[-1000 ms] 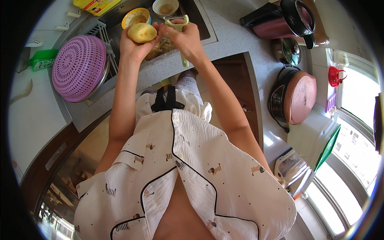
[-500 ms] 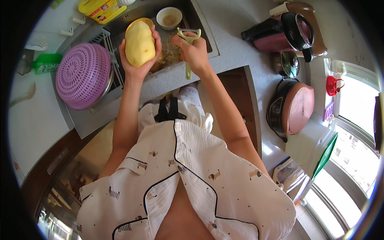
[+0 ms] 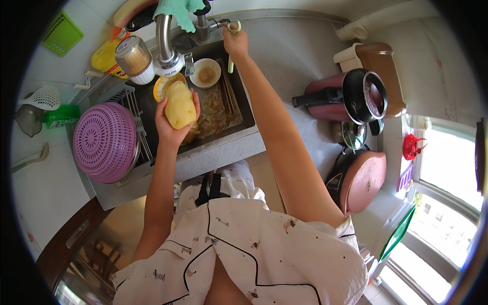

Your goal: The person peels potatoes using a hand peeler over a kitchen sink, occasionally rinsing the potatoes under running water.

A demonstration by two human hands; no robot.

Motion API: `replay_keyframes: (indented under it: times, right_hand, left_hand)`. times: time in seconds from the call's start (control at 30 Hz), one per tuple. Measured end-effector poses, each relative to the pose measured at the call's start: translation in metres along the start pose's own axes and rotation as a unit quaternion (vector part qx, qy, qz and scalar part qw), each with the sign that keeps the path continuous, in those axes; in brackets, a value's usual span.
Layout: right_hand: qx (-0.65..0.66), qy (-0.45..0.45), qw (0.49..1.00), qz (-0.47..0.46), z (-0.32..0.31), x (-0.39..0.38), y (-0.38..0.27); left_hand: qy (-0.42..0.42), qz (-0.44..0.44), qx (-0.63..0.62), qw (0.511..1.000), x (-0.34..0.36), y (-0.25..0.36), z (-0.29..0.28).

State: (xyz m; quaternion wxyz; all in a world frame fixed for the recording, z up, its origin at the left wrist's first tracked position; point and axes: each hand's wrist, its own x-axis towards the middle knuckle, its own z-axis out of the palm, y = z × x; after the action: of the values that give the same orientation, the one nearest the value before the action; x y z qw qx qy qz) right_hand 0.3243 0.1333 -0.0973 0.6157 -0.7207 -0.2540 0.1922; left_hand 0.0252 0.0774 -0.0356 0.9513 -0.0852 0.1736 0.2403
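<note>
Your left hand (image 3: pixel 171 131) grips peeled potato (image 3: pixel 180 105) over sink (image 3: pixel 244 101); your right hand (image 3: pixel 236 42) is closed around green peeler (image 3: pixel 231 65), near faucet (image 3: pixel 162 40). Potato likely firm, fairly heavy, slippery when peeled; hold it around broad middle, your grip wrapping both sides.

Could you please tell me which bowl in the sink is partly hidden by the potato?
The yellow bowl: the potato in the left hand overlaps it in view, but not the white bowl.
</note>
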Motion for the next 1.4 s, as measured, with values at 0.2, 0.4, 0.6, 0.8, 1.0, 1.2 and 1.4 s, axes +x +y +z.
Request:
replay_keyframes:
  times: [0.2,0.4,0.6,0.8,1.0,1.2,1.4]
  right_hand:
    - [0.013,0.000,0.999,-0.030,0.033,0.040,0.006]
    - [-0.044,-0.057,0.997,0.016,0.011,0.027,0.012]
    - [0.282,-0.293,0.836,0.367,0.015,-0.127,-0.066]
    - [0.384,-0.265,0.716,0.520,0.029,-0.169,-0.068]
    - [0.431,-0.298,0.636,0.566,0.022,-0.187,-0.061]
    - [0.383,-0.290,0.697,0.532,0.056,-0.146,-0.038]
    - [0.220,-0.265,0.890,0.298,0.092,-0.152,-0.044]
  left_hand:
    - [-0.002,0.034,-0.004,0.999,0.021,0.010,0.002]
    - [0.048,0.030,-0.053,0.997,0.064,0.008,-0.001]
    - [0.149,0.064,0.107,0.981,0.069,0.032,-0.032]
    - [0.261,0.091,0.015,0.961,0.053,0.050,-0.070]
    - [0.258,0.079,-0.004,0.963,0.019,0.036,-0.052]
    - [0.203,0.055,0.002,0.978,0.018,0.030,-0.048]
    - [0.265,0.070,-0.067,0.959,0.020,0.040,-0.056]
